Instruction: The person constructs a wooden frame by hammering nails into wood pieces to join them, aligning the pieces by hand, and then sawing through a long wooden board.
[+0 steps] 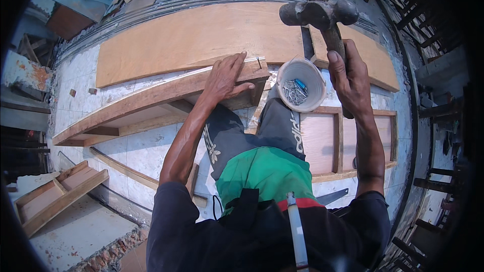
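1. Two blunt, rounded ends shape the hammer's (321,14) dark, worn metal head; its handle looks dull and dark
2. Rough brown timber forms the long wooden frame (151,94), pale along its top edge; beyond it lies a smooth tan board (201,35), and a round, pale bucket (322,90) near its right end holds a tangle of thin loose nails (294,94)
3. The person's left hand (225,79) lies open over the frame's upper edge, thumb spread away, near one upright nail (259,63) at that right end
4. The right hand (350,73) is curled firmly round the handle, the hammer raised in the air
5. The frame's long axis runs from near left to far right; the hammer head lies crosswise, its handle slanting back toward the person
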A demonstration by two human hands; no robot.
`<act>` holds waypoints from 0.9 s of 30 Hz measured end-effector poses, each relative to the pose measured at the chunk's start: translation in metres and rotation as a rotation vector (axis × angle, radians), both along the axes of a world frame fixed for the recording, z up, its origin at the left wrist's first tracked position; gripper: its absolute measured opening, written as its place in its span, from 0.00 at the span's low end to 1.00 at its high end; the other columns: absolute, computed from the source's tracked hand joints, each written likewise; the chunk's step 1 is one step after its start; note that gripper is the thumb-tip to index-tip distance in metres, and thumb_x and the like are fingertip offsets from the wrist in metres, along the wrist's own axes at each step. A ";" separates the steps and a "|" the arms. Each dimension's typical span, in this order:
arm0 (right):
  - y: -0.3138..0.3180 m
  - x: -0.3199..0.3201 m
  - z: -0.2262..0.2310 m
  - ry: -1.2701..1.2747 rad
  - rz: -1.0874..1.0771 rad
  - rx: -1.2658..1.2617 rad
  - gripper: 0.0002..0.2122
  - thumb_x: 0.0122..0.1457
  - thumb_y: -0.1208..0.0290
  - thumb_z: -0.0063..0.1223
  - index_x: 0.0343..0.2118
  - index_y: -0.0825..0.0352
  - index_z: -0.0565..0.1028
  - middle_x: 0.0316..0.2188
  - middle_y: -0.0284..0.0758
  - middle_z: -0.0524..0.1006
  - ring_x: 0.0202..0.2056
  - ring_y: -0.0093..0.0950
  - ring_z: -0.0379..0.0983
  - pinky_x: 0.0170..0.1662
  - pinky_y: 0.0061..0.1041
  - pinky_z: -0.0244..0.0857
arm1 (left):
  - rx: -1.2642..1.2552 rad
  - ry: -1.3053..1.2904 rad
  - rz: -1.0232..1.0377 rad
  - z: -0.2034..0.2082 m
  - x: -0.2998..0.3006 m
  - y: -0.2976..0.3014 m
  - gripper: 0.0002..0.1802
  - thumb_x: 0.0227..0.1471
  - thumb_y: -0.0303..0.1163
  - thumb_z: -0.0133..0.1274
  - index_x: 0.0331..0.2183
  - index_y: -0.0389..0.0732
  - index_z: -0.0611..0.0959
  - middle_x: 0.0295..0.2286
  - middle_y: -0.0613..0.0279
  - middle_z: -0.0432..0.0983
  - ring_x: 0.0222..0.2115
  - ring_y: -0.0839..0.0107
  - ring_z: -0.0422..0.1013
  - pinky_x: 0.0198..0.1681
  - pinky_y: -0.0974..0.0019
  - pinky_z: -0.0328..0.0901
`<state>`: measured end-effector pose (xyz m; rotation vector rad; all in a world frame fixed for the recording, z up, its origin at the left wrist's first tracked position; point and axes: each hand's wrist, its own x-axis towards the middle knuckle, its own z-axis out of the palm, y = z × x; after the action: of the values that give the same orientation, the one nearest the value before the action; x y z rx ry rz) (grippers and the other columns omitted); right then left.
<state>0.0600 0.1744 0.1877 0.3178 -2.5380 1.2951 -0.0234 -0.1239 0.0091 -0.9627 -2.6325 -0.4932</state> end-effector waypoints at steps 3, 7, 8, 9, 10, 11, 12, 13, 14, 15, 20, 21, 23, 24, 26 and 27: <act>0.000 0.013 -0.044 -0.164 -0.050 -0.083 0.15 0.68 0.58 0.45 0.41 0.68 0.69 0.17 0.39 0.68 0.20 0.30 0.64 0.27 0.32 0.59 | 0.334 -0.073 -0.008 -0.002 0.000 0.029 0.47 0.48 0.61 0.58 0.61 0.44 0.66 0.52 0.49 0.70 0.52 0.50 0.68 0.56 0.34 0.54; 0.013 0.035 -0.101 -0.314 -0.125 -0.265 0.16 0.68 0.57 0.46 0.40 0.70 0.68 0.22 0.44 0.71 0.25 0.34 0.66 0.31 0.35 0.60 | 0.311 -0.185 0.306 0.001 0.005 0.086 0.30 0.54 0.49 0.57 0.51 0.39 0.76 0.45 0.52 0.77 0.46 0.55 0.73 0.59 0.30 0.48; 0.016 0.040 -0.110 -0.273 -0.134 -0.273 0.16 0.67 0.58 0.47 0.40 0.69 0.67 0.23 0.45 0.72 0.25 0.37 0.68 0.32 0.37 0.61 | 0.335 -0.213 0.363 -0.002 0.007 0.095 0.23 0.57 0.44 0.54 0.48 0.39 0.78 0.42 0.53 0.79 0.44 0.56 0.74 0.59 0.29 0.45; 0.016 0.042 -0.117 -0.273 -0.157 -0.310 0.16 0.67 0.58 0.47 0.40 0.69 0.67 0.23 0.45 0.72 0.25 0.37 0.68 0.32 0.37 0.61 | 0.299 -0.212 0.339 -0.008 0.006 0.094 0.23 0.57 0.44 0.54 0.48 0.39 0.78 0.42 0.53 0.79 0.44 0.56 0.74 0.59 0.29 0.45; 0.019 0.044 -0.123 -0.267 -0.148 -0.316 0.15 0.67 0.59 0.46 0.41 0.69 0.67 0.23 0.47 0.72 0.26 0.40 0.69 0.32 0.38 0.61 | 0.319 -0.137 0.354 -0.017 0.005 0.094 0.19 0.58 0.39 0.51 0.48 0.40 0.78 0.41 0.55 0.79 0.43 0.57 0.75 0.60 0.29 0.44; 0.021 0.047 -0.127 -0.260 -0.138 -0.322 0.15 0.67 0.59 0.46 0.41 0.69 0.66 0.23 0.48 0.72 0.26 0.43 0.70 0.32 0.39 0.61 | 0.340 -0.061 0.369 -0.026 0.004 0.092 0.15 0.60 0.35 0.49 0.47 0.41 0.78 0.39 0.56 0.80 0.42 0.59 0.75 0.60 0.28 0.42; 0.026 0.049 -0.126 -0.346 -0.140 -0.282 0.15 0.67 0.60 0.46 0.42 0.69 0.65 0.23 0.51 0.72 0.27 0.48 0.70 0.32 0.42 0.60 | 0.339 0.019 0.353 -0.027 0.008 0.094 0.14 0.60 0.31 0.47 0.47 0.42 0.78 0.38 0.58 0.79 0.40 0.59 0.75 0.59 0.29 0.44; 0.030 0.049 -0.129 -0.355 -0.157 -0.289 0.15 0.67 0.60 0.46 0.42 0.69 0.65 0.23 0.51 0.72 0.27 0.48 0.70 0.32 0.42 0.60 | 0.332 0.007 0.339 -0.028 0.007 0.096 0.14 0.60 0.31 0.47 0.47 0.42 0.78 0.38 0.58 0.79 0.40 0.59 0.75 0.59 0.29 0.44; 0.034 0.048 -0.132 -0.340 -0.157 -0.268 0.15 0.67 0.59 0.46 0.41 0.70 0.65 0.23 0.51 0.72 0.27 0.50 0.71 0.32 0.43 0.60 | 0.293 0.017 0.320 -0.029 0.006 0.096 0.14 0.60 0.31 0.47 0.47 0.42 0.78 0.38 0.58 0.79 0.39 0.59 0.75 0.58 0.30 0.46; 0.036 0.045 -0.131 -0.312 -0.148 -0.242 0.15 0.67 0.59 0.46 0.41 0.70 0.65 0.23 0.52 0.72 0.27 0.52 0.71 0.32 0.44 0.60 | 0.260 0.041 0.308 -0.026 0.003 0.096 0.14 0.60 0.30 0.47 0.47 0.41 0.77 0.38 0.58 0.79 0.39 0.59 0.75 0.57 0.31 0.47; 0.036 0.031 -0.125 -0.251 -0.078 -0.212 0.14 0.67 0.60 0.46 0.40 0.69 0.64 0.21 0.53 0.72 0.29 0.57 0.71 0.31 0.47 0.59 | 0.226 -0.001 0.311 -0.026 0.002 0.088 0.13 0.60 0.30 0.47 0.47 0.42 0.77 0.40 0.58 0.78 0.40 0.60 0.75 0.55 0.33 0.50; 0.037 0.026 -0.121 -0.235 -0.052 -0.162 0.14 0.66 0.60 0.46 0.40 0.68 0.64 0.20 0.52 0.72 0.28 0.57 0.71 0.31 0.48 0.59 | 0.219 0.005 0.284 -0.028 0.000 0.089 0.13 0.60 0.30 0.47 0.47 0.42 0.76 0.41 0.57 0.78 0.40 0.60 0.75 0.54 0.34 0.51; 0.035 0.012 -0.106 -0.197 0.013 -0.107 0.14 0.66 0.60 0.46 0.39 0.68 0.64 0.19 0.52 0.72 0.28 0.56 0.71 0.30 0.49 0.59 | 0.217 0.037 0.294 -0.027 -0.003 0.089 0.13 0.60 0.31 0.47 0.47 0.41 0.76 0.41 0.57 0.78 0.41 0.60 0.74 0.54 0.34 0.52; 0.033 0.005 -0.096 -0.162 0.045 0.029 0.14 0.66 0.60 0.46 0.39 0.67 0.64 0.19 0.51 0.72 0.27 0.56 0.71 0.30 0.49 0.59 | 0.219 0.048 0.283 -0.027 -0.004 0.090 0.13 0.61 0.31 0.47 0.46 0.41 0.76 0.42 0.57 0.77 0.42 0.59 0.74 0.54 0.34 0.52; 0.028 -0.010 -0.086 -0.088 0.086 0.252 0.13 0.66 0.60 0.48 0.40 0.67 0.68 0.18 0.48 0.72 0.24 0.51 0.71 0.28 0.48 0.58 | 0.236 0.063 0.290 -0.027 -0.001 0.090 0.12 0.61 0.32 0.47 0.46 0.40 0.76 0.42 0.56 0.77 0.43 0.59 0.74 0.53 0.34 0.53; 0.023 -0.018 -0.077 -0.075 0.107 0.263 0.13 0.66 0.60 0.48 0.40 0.67 0.68 0.18 0.48 0.72 0.24 0.51 0.71 0.28 0.48 0.58 | 0.190 0.012 0.295 -0.025 0.000 0.089 0.12 0.61 0.32 0.48 0.46 0.40 0.76 0.42 0.56 0.77 0.43 0.58 0.74 0.53 0.34 0.54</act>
<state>0.0422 0.1978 0.1104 0.4724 -2.7941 1.0240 -0.0235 -0.0354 -0.0162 -0.5077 -2.5977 -0.6446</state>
